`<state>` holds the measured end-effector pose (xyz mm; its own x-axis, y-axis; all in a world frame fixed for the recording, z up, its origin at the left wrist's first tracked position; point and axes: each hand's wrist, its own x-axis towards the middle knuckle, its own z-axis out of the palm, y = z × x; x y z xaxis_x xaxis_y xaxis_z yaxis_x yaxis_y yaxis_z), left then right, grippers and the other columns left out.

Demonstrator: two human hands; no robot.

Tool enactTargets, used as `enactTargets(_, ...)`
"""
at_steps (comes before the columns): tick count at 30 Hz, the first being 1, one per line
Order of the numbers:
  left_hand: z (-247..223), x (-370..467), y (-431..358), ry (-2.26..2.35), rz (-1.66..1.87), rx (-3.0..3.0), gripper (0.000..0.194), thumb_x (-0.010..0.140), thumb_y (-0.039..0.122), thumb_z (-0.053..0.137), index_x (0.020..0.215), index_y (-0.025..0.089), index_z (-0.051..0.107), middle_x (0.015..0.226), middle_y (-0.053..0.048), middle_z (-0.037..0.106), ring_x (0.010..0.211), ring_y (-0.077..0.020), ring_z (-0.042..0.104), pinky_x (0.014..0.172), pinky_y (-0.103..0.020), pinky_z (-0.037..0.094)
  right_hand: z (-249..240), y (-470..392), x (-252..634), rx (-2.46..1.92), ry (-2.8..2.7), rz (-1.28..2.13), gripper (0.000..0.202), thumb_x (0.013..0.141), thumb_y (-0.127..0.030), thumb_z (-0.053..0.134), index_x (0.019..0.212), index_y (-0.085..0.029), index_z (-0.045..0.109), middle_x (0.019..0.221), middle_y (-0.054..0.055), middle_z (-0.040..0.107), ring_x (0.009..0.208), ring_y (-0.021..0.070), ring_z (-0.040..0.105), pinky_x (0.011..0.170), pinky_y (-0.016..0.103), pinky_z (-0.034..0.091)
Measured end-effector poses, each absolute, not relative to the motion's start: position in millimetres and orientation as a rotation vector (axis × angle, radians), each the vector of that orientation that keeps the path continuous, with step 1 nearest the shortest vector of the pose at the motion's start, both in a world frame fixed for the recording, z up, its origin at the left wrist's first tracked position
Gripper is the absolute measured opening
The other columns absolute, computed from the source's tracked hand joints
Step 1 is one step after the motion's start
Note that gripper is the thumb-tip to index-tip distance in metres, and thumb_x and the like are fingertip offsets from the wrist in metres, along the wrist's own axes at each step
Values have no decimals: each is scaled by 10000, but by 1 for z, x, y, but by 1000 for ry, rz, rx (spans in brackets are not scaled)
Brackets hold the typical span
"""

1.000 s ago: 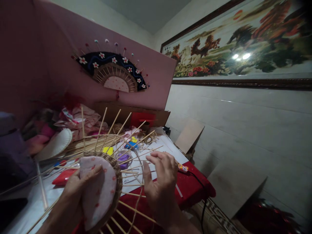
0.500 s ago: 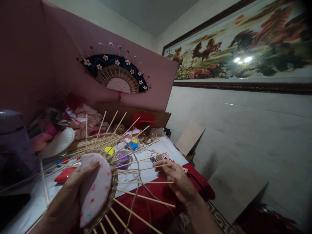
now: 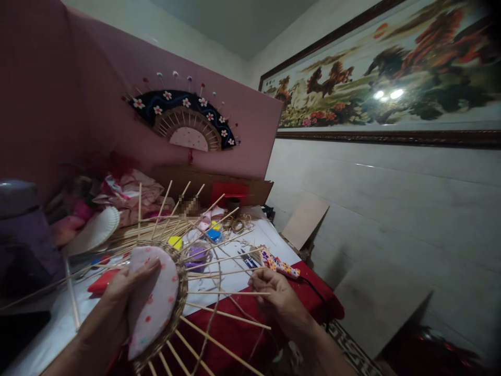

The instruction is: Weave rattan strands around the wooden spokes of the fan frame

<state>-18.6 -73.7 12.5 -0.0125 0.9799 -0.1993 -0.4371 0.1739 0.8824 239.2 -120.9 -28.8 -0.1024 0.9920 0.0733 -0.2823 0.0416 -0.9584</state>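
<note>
A half-round fan frame [image 3: 183, 284] has a pink-spotted cloth centre, a woven twine band and thin wooden sticks spreading out from it. My left hand [image 3: 117, 300] grips the cloth part, thumb lying across its front. Loose twine [image 3: 219, 271] crosses several of the sticks. My right hand [image 3: 277, 292] is closed in a pinch by the tips of the right-hand sticks; what sits between its fingertips is too small to make out. Just beyond it lie thread snips [image 3: 247, 259] and a floral-patterned piece [image 3: 279, 265] on the table.
Behind the frame are a purple lump [image 3: 197, 256], a blue lump [image 3: 214, 235], a bundle of sticks [image 3: 133, 237] and a white pleated plate [image 3: 97, 232]. A finished dark fan [image 3: 183, 112] hangs on the pink panel. A purple bottle [image 3: 29, 235] stands at left.
My right hand has drawn in slightly, its fingers curling closer together and lower, so the snips and floral piece show more fully. My left hand keeps its hold on the fan frame.
</note>
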Motion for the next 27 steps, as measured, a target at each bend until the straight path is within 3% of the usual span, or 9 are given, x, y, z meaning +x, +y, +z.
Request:
enactTargets(7, 5, -20, -66, 1048, 1285, 755, 338, 460, 258, 786, 718, 157, 593, 505, -8, 650, 392, -152, 575, 387, -235, 492, -16, -136, 245, -1084, -1279, 1054, 290, 776, -437, 613, 746, -157, 545, 543, -73, 372, 446, 44, 252, 408, 186, 178)
enactTargets(18, 6, -22, -70, 1031, 1235, 815, 291, 533, 313, 760, 706, 171, 575, 489, -6, 639, 384, -148, 566, 381, -228, 471, -9, -139, 263, -1211, -1465, 718, 215, 847, -366, 532, 819, -162, 596, 662, -19, 489, 607, 102, 425, 561, 216, 339)
enactTargets(27, 1, -22, -66, 1043, 1253, 827, 305, 553, 340, 748, 738, 173, 572, 473, 12, 617, 379, -137, 546, 397, -229, 474, 12, -148, 264, -1278, -1491, 511, 231, 833, -362, 547, 720, -161, 562, 665, -11, 498, 625, 115, 444, 571, 223, 349)
